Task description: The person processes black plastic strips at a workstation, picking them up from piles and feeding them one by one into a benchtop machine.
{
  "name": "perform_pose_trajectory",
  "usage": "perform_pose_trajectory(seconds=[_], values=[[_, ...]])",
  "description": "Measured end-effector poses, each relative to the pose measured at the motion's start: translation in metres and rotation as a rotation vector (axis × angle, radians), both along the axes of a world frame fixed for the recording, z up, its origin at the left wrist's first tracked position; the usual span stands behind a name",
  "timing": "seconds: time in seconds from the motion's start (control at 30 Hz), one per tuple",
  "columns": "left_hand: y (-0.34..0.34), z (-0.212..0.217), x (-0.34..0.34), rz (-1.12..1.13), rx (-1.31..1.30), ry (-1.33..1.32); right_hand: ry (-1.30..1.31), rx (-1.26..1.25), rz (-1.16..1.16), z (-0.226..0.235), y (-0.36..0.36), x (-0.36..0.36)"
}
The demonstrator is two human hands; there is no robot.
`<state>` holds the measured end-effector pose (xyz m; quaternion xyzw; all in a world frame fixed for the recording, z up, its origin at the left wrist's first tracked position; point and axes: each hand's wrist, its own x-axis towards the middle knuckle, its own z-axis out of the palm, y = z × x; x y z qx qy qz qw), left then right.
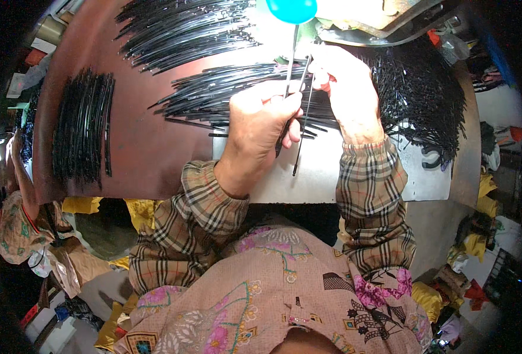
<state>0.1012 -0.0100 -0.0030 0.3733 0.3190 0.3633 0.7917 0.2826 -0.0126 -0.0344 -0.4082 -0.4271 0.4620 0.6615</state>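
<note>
My left hand [261, 118] is closed round one or more thin black strips [282, 141], whose lower ends stick out below the fingers. Another slim black strip [301, 141] hangs slanting between the hands, with its upper end at the fingertips of my right hand [352, 97]. That hand is pinched shut, partly washed out by bright light. A thin pale rod [291, 56] runs from a teal round piece [291, 9] down to my left fingers; whether they grip it, I cannot tell. Beneath my hands lies a loose pile of similar strips [202, 97].
A metal machine part [385, 35] stands at the back right under glare. A dense heap of black strips [417, 97] lies to the right, with bundles at far left [84, 127] and back [184, 32]. Another person's arm [22, 171] shows at the left edge.
</note>
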Motion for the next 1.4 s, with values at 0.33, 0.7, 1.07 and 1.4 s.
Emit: perform_pose_trajectory(seconds=[0.33,0.7,1.07,1.4], values=[[-0.005,-0.003,0.006,0.046,0.078,-0.041,-0.123,-0.083,0.007,0.005,-0.001,0.005],[0.003,-0.015,0.002,-0.051,0.062,-0.067,-0.262,-0.109,-0.076,0.005,-0.004,0.007],[0.0,-0.012,0.0,-0.031,0.078,-0.096,-0.29,-0.054,-0.005,0.006,-0.005,0.012],[-0.001,-0.012,0.001,-0.031,0.063,-0.048,-0.122,-0.011,-0.002,0.001,-0.003,0.007]])
